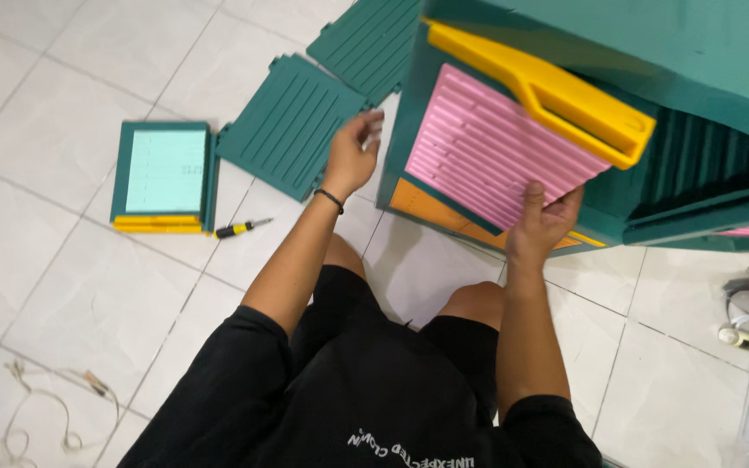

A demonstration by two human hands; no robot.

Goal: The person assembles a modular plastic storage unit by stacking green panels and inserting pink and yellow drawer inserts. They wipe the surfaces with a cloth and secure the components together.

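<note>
A teal plastic drawer cabinet [695,61] fills the upper right. A pink ribbed drawer [487,147] with a yellow handle [556,91] is tilted partway out of it. My right hand [541,221] grips the drawer's lower front corner. My left hand [355,152], with a black band on its wrist, rests against the cabinet's left edge, fingers spread. An orange drawer front [426,204] shows under the pink one.
Two teal ribbed panels [292,121] lie on the white tiled floor [62,286]. A separate drawer with a pale green face [165,173] lies at left, a yellow-handled screwdriver [240,229] beside it. Cord [45,399] lies at lower left, clutter at right.
</note>
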